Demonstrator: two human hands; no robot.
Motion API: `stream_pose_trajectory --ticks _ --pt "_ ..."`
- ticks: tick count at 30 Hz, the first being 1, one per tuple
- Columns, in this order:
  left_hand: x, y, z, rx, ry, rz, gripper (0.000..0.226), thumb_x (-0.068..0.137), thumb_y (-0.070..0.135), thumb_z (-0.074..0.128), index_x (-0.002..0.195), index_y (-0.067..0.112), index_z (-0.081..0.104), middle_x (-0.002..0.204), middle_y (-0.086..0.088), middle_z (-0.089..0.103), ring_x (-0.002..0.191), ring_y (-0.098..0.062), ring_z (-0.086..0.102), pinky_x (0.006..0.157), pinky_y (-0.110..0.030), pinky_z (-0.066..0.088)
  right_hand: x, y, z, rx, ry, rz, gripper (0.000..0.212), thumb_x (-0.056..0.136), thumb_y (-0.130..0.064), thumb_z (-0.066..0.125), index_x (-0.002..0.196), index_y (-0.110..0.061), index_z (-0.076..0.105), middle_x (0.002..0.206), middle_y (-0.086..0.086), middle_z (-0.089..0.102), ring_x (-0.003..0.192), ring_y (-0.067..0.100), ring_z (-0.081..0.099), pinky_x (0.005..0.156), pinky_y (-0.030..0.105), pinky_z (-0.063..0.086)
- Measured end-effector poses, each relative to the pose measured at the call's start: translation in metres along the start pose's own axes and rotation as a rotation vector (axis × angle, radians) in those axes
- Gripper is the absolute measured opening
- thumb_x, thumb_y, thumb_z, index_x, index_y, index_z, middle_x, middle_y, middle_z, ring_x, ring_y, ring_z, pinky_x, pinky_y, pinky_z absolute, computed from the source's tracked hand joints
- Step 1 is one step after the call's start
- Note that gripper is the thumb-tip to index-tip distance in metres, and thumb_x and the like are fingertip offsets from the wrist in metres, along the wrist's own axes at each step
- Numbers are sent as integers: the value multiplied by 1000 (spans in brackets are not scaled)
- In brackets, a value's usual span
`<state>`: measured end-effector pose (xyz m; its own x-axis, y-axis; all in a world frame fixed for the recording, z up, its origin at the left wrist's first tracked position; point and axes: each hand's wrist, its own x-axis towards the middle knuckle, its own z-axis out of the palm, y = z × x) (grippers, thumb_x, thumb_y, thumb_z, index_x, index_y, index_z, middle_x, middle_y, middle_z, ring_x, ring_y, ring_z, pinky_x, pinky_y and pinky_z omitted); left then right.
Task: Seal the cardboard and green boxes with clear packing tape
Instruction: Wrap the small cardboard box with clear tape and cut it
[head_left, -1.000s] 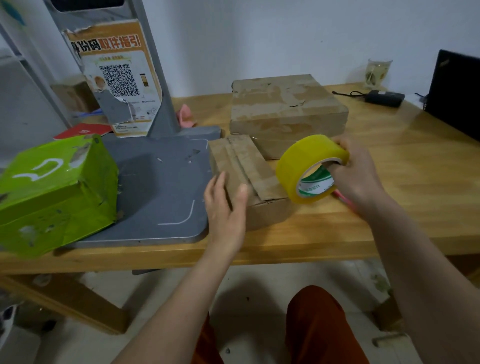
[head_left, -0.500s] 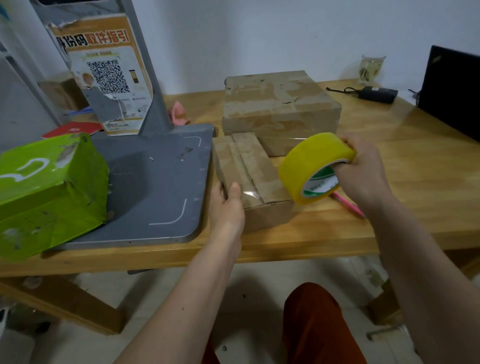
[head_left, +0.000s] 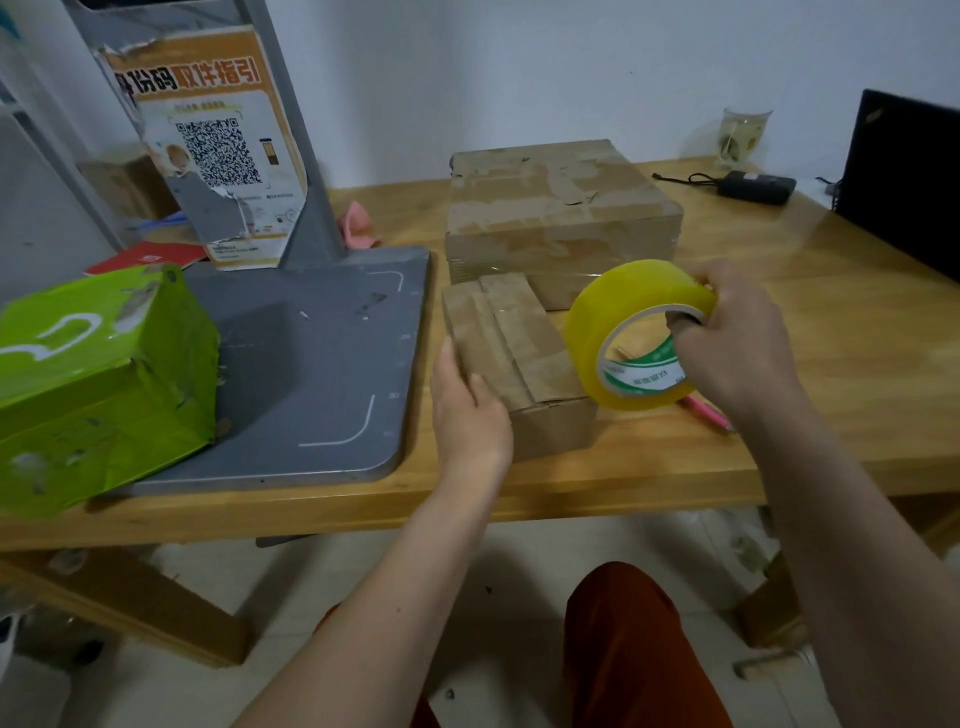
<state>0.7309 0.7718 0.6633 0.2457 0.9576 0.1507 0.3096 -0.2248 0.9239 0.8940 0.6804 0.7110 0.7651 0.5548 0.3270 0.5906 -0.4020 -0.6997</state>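
A small cardboard box lies near the table's front edge, with a bigger cardboard box right behind it. My left hand grips the small box at its near left corner, thumb on top. My right hand holds a yellowish roll of packing tape just right of the small box, a finger hooked inside the core. The green box sits far left on a grey base plate.
A grey stand with a QR-code poster rises from the base plate. A pink pen lies under the roll. At the back right are a black charger, a glass and a black laptop. The wooden table ends close to me.
My left hand came down from open beside the small box and now grips its near left corner. The tape roll stayed in my right hand, just right of the box.
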Motion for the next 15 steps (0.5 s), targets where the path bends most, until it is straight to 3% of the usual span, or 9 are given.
stream_pose_trajectory --ticks 2,3,4,6,7,11,15 --pt "-2 -8 -2 184 -24 404 63 96 -7 38 154 10 21 161 -4 22 150 -12 12 123 -30 13 1 2 -3 -32 0 -18 29 90 -11 53 119 -18 55 101 6 59 97 31 54 79 48 48" --pt "-3 -10 -3 328 -109 561 59 100 4 40 155 9 19 161 -6 22 149 -10 9 123 -28 8 1 3 -4 -36 -8 -23 28 90 -12 53 117 -18 55 102 8 59 97 32 53 79 49 48" --pt "-4 -10 -5 465 -229 610 59 104 29 35 156 10 16 161 -6 21 148 -8 6 122 -25 3 2 4 -5 -37 -22 -30 26 90 -12 53 115 -18 54 101 8 59 96 32 53 78 48 48" --pt "0 -11 -7 676 -369 578 84 94 68 18 157 14 9 163 -3 16 150 -10 6 118 -23 -3 3 7 -7 -38 -50 -43 21 91 -13 53 111 -19 54 96 8 57 92 32 53 74 46 47" --pt "3 -9 -8 773 -374 575 87 92 71 18 157 14 6 164 -2 12 150 -11 6 118 -23 -4 4 8 -7 -42 -57 -47 18 91 -14 53 108 -18 53 94 8 57 90 32 52 71 44 45" --pt "6 -5 -9 887 -376 617 69 100 56 25 157 21 7 165 1 6 151 -12 3 116 -23 -8 3 23 -6 -95 -86 16 14 91 -12 54 105 -12 51 90 11 54 86 34 50 66 37 35" --pt "6 -9 -9 855 -406 631 56 100 53 24 153 37 17 164 1 13 151 -14 7 120 -27 -1 -2 42 3 -86 -145 104 23 89 -9 56 112 -9 55 93 14 57 91 38 55 68 36 39"
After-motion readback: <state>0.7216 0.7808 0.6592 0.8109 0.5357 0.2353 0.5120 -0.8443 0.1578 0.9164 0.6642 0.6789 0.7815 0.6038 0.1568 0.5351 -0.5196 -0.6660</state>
